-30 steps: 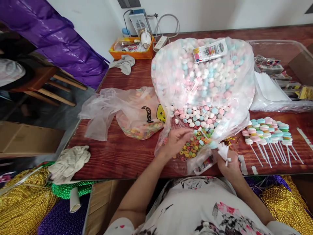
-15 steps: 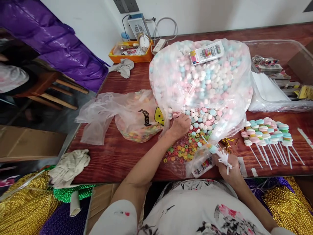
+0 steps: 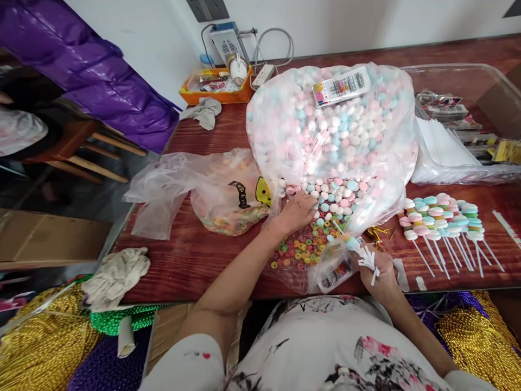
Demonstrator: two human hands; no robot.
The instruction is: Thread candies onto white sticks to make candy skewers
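Observation:
My left hand (image 3: 298, 212) is over the loose pastel candies (image 3: 341, 198), round pieces in pink, blue and white. Its fingers are curled down together among them, and what the fingertips hold is hidden. In my right hand (image 3: 378, 270) is a bundle of white sticks (image 3: 367, 257), their ends poking out of the fist. One stick there points up and left, with a few candies (image 3: 350, 242) threaded on it. Colourful ring candies (image 3: 303, 247) lie on clear plastic between my hands. Finished-looking candy skewers (image 3: 442, 217) lie in a group to the right.
Behind my hands bulges a large clear bag (image 3: 331, 127) of pastel candies. A bag of ring candies (image 3: 230, 212) lies to the left. A clear tub (image 3: 451, 176) stands at the right, an orange tray (image 3: 215, 96) at the back. Crumpled cloth (image 3: 116, 277) hangs at the left edge.
My left hand stays at the candies, with its fingers slightly shifted and lying a little flatter. My right hand keeps the sticks in nearly the same place. The whole view has shifted slightly.

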